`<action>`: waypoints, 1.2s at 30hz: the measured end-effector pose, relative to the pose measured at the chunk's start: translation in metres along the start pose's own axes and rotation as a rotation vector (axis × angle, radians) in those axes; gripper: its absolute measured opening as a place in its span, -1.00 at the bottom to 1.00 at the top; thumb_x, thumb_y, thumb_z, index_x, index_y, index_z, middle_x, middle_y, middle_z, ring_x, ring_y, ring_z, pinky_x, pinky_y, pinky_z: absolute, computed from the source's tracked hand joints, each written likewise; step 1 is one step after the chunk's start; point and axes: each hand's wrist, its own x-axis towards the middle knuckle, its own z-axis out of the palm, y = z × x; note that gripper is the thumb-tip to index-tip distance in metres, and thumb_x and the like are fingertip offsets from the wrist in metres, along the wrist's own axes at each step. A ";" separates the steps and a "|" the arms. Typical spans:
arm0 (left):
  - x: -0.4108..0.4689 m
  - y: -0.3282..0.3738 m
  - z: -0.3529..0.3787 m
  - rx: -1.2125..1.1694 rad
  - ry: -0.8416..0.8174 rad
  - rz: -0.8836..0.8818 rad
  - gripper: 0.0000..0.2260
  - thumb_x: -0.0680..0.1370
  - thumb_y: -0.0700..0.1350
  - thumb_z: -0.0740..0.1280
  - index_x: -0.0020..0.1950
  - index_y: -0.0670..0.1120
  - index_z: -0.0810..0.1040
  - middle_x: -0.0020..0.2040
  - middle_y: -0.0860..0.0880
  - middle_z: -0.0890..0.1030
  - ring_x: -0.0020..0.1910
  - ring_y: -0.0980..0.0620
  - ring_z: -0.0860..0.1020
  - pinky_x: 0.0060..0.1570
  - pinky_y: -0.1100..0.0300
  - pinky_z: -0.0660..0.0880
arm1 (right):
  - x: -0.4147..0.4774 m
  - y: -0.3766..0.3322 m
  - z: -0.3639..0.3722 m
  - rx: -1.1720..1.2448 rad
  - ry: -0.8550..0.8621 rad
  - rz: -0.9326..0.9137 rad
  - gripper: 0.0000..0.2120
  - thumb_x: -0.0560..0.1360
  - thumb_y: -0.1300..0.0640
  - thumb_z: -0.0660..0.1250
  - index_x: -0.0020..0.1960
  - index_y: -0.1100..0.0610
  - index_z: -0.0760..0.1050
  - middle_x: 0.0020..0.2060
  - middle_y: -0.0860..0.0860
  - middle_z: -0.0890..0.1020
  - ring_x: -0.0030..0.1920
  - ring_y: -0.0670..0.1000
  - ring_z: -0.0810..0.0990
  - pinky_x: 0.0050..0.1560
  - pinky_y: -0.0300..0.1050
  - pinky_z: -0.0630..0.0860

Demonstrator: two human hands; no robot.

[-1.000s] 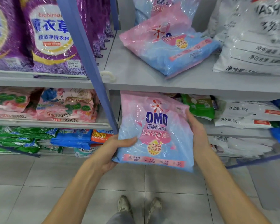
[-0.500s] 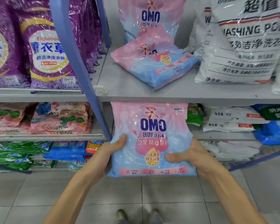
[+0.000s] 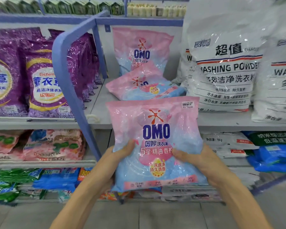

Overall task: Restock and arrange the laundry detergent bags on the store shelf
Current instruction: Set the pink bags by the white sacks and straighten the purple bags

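I hold a pink-and-blue OMO detergent bag [image 3: 155,129] upright in front of the grey shelf [image 3: 102,109]. My left hand [image 3: 116,159] grips its lower left side, thumb on the front. My right hand [image 3: 196,161] grips its lower right side, thumb across the front. On the shelf behind lies a second OMO bag [image 3: 144,88], flat and askew. A third OMO bag [image 3: 140,50] stands upright against the back wall.
Purple detergent bags [image 3: 45,83] fill the shelf to the left, past a blue shelf post [image 3: 64,76]. Large white washing powder bags [image 3: 224,68] stand to the right. Lower shelves hold pink, green, blue and white bags. Grey floor tiles lie below.
Both hands have raised the OMO bag from the lower shelf level up to the front of the middle shelf. My right hand moved from the bag's side to its lower front.
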 end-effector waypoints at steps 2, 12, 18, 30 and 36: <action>0.004 0.002 0.007 -0.023 0.050 0.011 -0.69 0.51 0.04 0.35 0.08 -0.12 0.74 0.11 -0.26 0.70 0.07 -0.25 0.70 0.06 -0.13 0.66 | 0.004 -0.002 -0.003 0.012 0.014 0.003 -0.56 0.34 0.23 0.53 0.22 0.10 0.61 0.03 0.04 0.76 0.03 0.02 0.75 -0.08 -0.22 0.66; 0.029 0.047 0.016 0.092 0.283 0.268 -0.70 0.47 0.05 0.46 0.05 -0.16 0.70 -0.03 -0.21 0.74 -0.08 -0.21 0.73 0.01 -0.09 0.64 | 0.047 -0.030 0.001 0.149 0.023 -0.066 -0.63 0.31 0.32 0.52 0.11 0.27 0.65 0.00 0.24 0.74 0.00 0.24 0.75 -0.01 0.05 0.70; 0.052 0.105 0.000 0.207 0.436 0.538 -0.86 0.54 -0.06 0.46 -0.03 -0.13 0.66 -0.12 -0.14 0.75 -0.21 -0.09 0.72 -0.22 0.04 0.69 | 0.106 -0.059 0.041 0.112 0.029 -0.249 -0.72 0.40 0.33 0.54 0.06 0.09 0.69 0.02 0.11 0.76 0.06 0.17 0.74 0.13 0.10 0.65; 0.097 0.103 -0.020 0.468 0.609 0.685 -0.29 0.42 0.51 0.28 0.37 0.04 0.51 0.32 0.02 0.61 0.33 -0.08 0.56 0.29 -0.27 0.48 | 0.149 -0.039 0.063 -0.122 0.149 -0.326 -0.78 0.44 0.18 0.58 0.05 0.05 0.65 -0.10 -0.14 0.76 -0.06 -0.16 0.73 -0.09 -0.37 0.57; 0.096 0.099 -0.007 0.336 0.552 0.737 -0.76 0.63 0.08 0.32 0.24 0.05 0.63 0.09 0.14 0.71 0.12 0.11 0.65 0.16 -0.01 0.56 | 0.148 -0.041 0.049 -0.165 0.121 -0.272 -0.73 0.43 0.13 0.59 0.09 0.03 0.65 -0.05 -0.13 0.76 0.00 -0.11 0.73 0.05 -0.23 0.63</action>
